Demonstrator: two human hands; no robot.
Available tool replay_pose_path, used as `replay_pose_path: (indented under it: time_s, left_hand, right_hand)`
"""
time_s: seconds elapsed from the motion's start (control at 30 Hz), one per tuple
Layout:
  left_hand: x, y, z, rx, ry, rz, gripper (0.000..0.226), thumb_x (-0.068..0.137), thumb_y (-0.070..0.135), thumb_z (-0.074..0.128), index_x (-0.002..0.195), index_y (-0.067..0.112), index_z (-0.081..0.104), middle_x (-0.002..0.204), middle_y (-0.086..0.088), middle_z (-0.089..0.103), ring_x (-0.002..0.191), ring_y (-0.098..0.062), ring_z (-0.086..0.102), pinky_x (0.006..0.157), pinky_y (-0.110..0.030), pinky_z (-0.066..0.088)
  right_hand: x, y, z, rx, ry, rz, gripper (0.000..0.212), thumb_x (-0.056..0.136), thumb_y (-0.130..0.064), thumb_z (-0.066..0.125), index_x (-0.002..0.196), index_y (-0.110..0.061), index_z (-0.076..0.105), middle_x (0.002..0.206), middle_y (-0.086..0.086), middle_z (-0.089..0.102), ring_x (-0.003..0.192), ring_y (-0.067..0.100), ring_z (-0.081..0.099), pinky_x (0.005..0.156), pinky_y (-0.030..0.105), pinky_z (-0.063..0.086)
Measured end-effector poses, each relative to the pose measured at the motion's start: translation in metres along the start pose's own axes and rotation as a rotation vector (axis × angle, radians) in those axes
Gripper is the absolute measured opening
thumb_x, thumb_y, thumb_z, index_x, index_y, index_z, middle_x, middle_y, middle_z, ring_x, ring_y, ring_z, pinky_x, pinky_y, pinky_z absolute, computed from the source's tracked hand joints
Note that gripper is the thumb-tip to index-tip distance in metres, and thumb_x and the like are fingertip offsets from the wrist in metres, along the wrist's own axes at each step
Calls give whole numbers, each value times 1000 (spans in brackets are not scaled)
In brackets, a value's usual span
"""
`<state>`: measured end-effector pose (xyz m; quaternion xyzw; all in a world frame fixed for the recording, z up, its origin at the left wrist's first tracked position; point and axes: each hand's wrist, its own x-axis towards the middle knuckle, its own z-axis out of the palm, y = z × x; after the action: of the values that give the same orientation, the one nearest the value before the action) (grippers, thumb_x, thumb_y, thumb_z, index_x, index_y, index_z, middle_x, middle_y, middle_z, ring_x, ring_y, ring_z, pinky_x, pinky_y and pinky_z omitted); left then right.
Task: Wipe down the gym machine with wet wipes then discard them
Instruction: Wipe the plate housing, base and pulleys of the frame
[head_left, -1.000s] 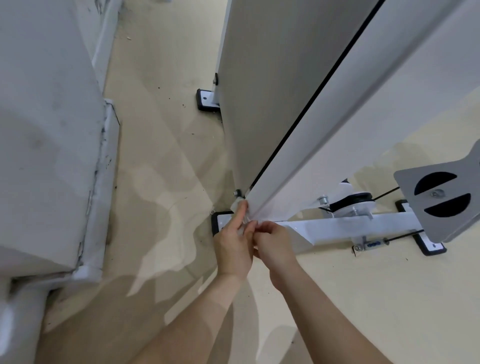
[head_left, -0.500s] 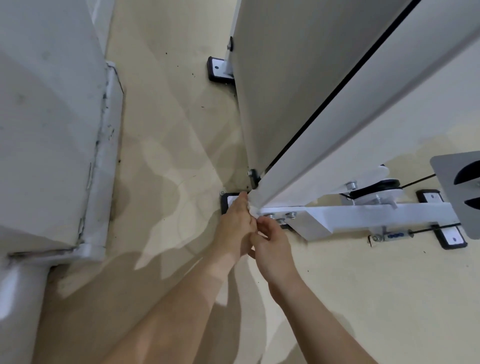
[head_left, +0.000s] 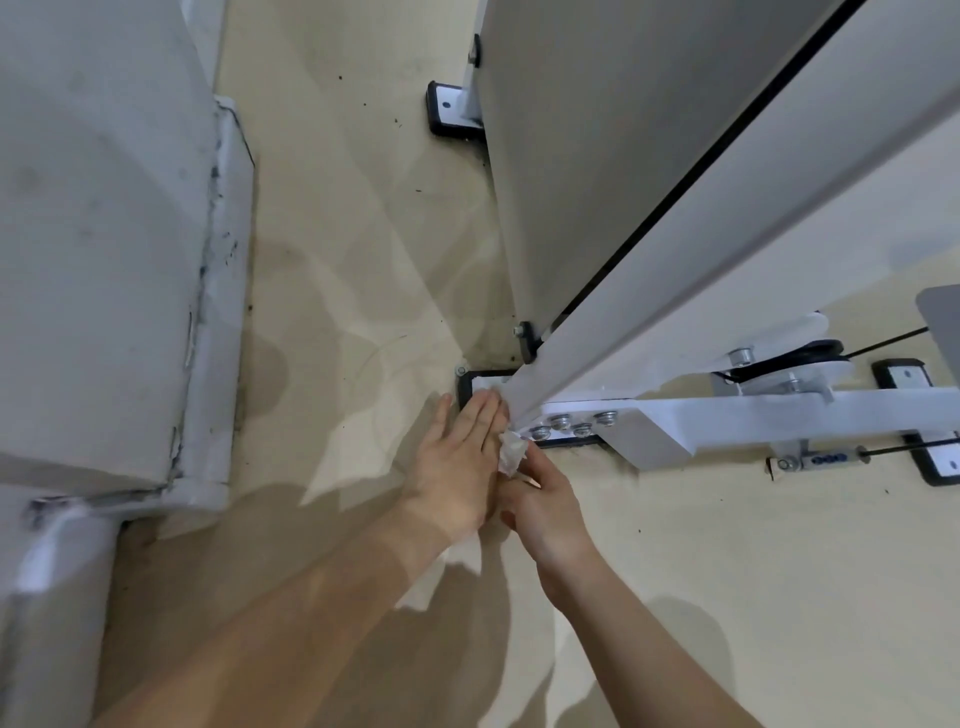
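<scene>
The white gym machine (head_left: 701, 171) rises from the floor at the right, with a slanted post ending at a bolted base beam (head_left: 753, 415). A crumpled white wet wipe (head_left: 511, 451) sits at the foot of the post, beside the bolts. My right hand (head_left: 540, 506) pinches the wipe from below. My left hand (head_left: 460, 457) lies flat with fingers stretched out, its fingertips against the post's bottom corner and the black foot plate (head_left: 475, 384). Whether the left hand also touches the wipe is hidden.
A white padded block (head_left: 104, 249) stands on the left, leaving a beige floor strip (head_left: 337, 249) between it and the machine. Another foot plate (head_left: 449, 111) lies farther back. A pulley with a black cable (head_left: 789, 366) and a grey plate (head_left: 940, 317) sit at the right.
My view has moved closer to the machine's base. My left hand has opened from a pinch into a flat hand against the post's foot, and the wipe now shows in my right hand's fingers.
</scene>
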<state>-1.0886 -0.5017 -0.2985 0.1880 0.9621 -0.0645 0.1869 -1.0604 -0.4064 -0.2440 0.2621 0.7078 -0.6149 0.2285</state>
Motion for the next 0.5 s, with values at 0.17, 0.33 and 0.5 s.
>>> replay_pose_path:
  time_s: [0.17,0.33,0.5]
  left_hand:
    - [14,-15,-6,-232,24,8,80,96,41,35,154,12,-11,163,-1,-14,148,-18,-18,117,-54,-10]
    - [56,-40,-21,-673,39,-31,57,88,31,48,144,38,38,162,13,10,148,-18,-2,113,-49,8]
    - [58,-41,-25,-779,118,-110,42,84,19,54,119,40,63,153,14,25,137,-20,14,106,-39,14]
  right_hand:
    - [-5,11,1,-16,10,32,41,84,-5,53,120,-23,59,96,-3,65,70,6,58,64,18,48]
    - [-1,10,-9,98,60,131,44,89,3,49,126,-20,56,86,1,57,74,17,52,74,30,47]
    - [7,-3,-6,238,31,159,31,89,4,53,109,-17,64,77,3,59,71,18,54,70,31,42]
